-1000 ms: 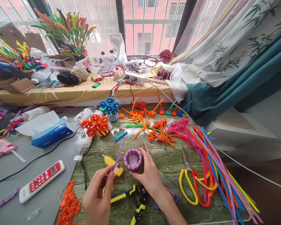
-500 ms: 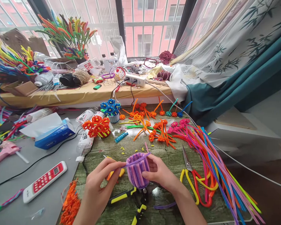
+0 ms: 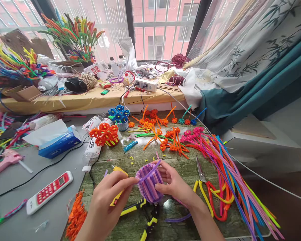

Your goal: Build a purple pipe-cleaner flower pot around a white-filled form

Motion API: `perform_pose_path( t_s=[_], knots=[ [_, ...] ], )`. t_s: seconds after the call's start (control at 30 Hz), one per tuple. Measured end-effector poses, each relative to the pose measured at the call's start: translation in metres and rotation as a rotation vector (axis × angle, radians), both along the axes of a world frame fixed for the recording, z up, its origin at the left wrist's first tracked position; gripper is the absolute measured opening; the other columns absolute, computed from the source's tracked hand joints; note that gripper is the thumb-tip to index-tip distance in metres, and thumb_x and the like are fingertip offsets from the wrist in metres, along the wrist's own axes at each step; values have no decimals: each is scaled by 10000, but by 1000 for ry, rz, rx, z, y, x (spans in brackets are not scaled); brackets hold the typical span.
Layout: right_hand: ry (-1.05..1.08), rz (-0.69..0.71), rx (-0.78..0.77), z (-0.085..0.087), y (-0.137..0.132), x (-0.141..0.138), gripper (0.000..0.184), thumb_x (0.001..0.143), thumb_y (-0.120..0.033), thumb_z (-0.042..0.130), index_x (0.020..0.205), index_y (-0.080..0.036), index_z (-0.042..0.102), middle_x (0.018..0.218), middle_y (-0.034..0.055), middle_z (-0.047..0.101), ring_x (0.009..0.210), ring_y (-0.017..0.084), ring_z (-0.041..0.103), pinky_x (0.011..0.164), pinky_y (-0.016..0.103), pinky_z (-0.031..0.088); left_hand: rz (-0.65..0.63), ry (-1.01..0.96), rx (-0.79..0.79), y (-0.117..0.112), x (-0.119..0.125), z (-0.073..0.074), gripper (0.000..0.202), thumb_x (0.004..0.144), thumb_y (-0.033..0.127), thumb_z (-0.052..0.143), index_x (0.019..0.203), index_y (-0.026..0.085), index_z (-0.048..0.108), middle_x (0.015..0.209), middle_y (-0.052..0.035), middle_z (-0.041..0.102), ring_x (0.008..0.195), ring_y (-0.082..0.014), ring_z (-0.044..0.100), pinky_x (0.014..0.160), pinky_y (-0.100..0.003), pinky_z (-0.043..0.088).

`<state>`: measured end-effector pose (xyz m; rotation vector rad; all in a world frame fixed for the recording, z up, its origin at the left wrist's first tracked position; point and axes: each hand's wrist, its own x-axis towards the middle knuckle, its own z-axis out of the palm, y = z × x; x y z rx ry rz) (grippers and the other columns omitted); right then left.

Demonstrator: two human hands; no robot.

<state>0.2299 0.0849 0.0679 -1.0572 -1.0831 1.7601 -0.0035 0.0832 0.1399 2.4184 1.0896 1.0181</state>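
Observation:
My right hand (image 3: 173,182) grips a small purple and pink pipe-cleaner cup (image 3: 148,184), lifted off the green table and tilted. My left hand (image 3: 110,197) pinches a purple pipe cleaner (image 3: 148,174) that lies across the cup's rim. Just under my left fingers lies a yellow glue gun (image 3: 119,194), and black and yellow pliers (image 3: 140,214) lie below the cup.
Yellow and red scissors (image 3: 208,194) and a long bundle of coloured pipe cleaners (image 3: 230,174) lie to the right. Orange and blue pipe-cleaner flower pots (image 3: 106,134) stand behind, among loose orange flowers. A remote (image 3: 48,191), a tissue pack (image 3: 57,142) and bottles are on the left.
The cup has been raised from the table and tipped on its side. My left hand brought the purple pipe cleaner across the cup's rim, and both hands closed in on it.

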Motion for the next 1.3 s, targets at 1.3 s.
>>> perform_pose_path(
  t_s=[1.3],
  knots=[
    [288,-282,-91,-37,-12,10,598,807,-457,850,1340,-291,636,1269,63,750,1076,225,735,890,301,571,534,-165,-364,-12,-8,-62,330,935,537,567,1018,265,735,859,9,703,584,-133,574,621,-260,545]
  ],
)
